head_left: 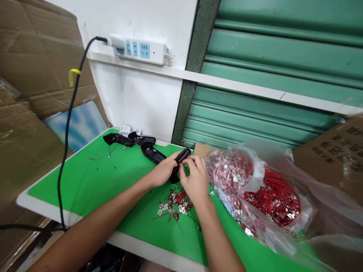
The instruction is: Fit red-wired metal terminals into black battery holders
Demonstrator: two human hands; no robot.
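My left hand [163, 172] is wrapped round a black plastic part [181, 155] held above the green table top [93, 177]. My right hand [195, 177] pinches a thin red wire at that part's top end. Below my hands lies a loose pile of short red wires with metal tabs [174, 204]. Several more black parts [133, 142] with red wires lie in a row at the back of the table.
Clear plastic bags full of red wires with metal tabs [266, 192] lie at the right. Cardboard boxes [34, 64] stand at the left and another [337, 155] at far right. A black cable [66, 128] hangs from a white power strip [138, 49] on the wall.
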